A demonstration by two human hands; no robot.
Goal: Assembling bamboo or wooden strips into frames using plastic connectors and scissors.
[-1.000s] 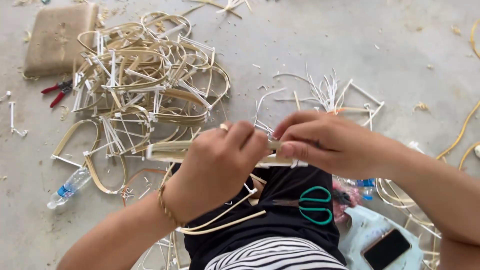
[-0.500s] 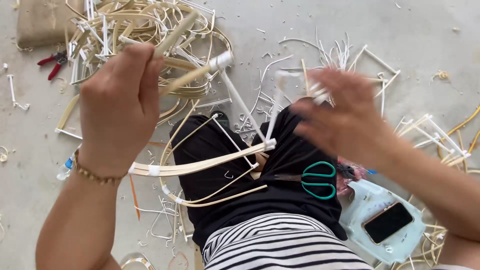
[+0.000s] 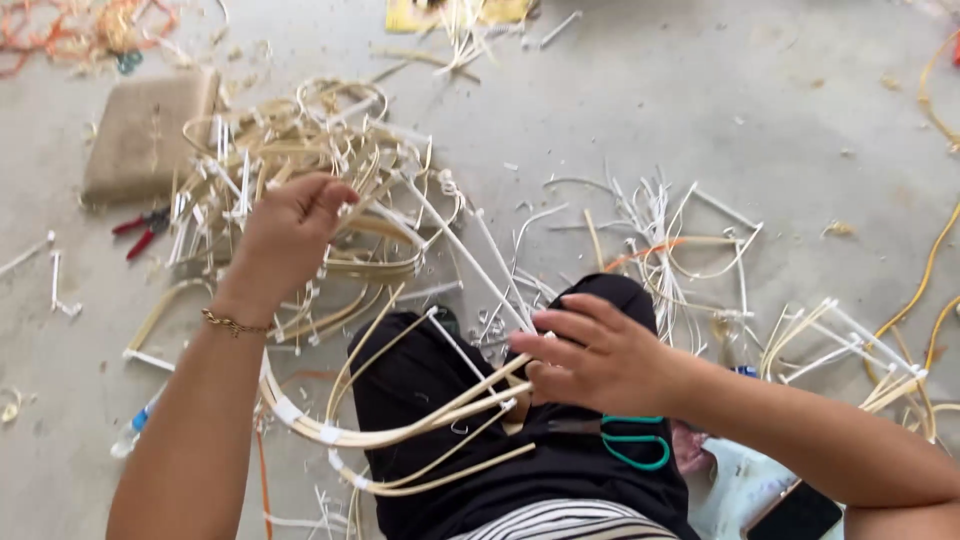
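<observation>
My left hand point(image 3: 285, 235) reaches out over a big pile of pale cane strips and loops point(image 3: 300, 160) on the floor. Its back faces me and its fingers are curled, so the palm is hidden. My right hand point(image 3: 600, 355) hovers over my black-trousered lap point(image 3: 440, 480) with fingers spread. Its fingertips are at the ends of a bent bundle of cane strips point(image 3: 380, 435) bound with white ties that curves across my lap. Green-handled scissors point(image 3: 635, 445) lie on my lap just under the right wrist.
Red-handled pliers point(image 3: 140, 230) and a brown cushion point(image 3: 145, 135) lie left of the pile. A plastic bottle point(image 3: 135, 430) lies at my left forearm. More white and cane pieces point(image 3: 670, 240) lie ahead. A dark phone point(image 3: 800, 515) rests on a light blue object. Orange cord point(image 3: 925, 280) runs along the right.
Both hands held one cane piece together a second ago. The left hand then lifted away and now stretches over the pile; the right hand came back to the bundle on my lap.
</observation>
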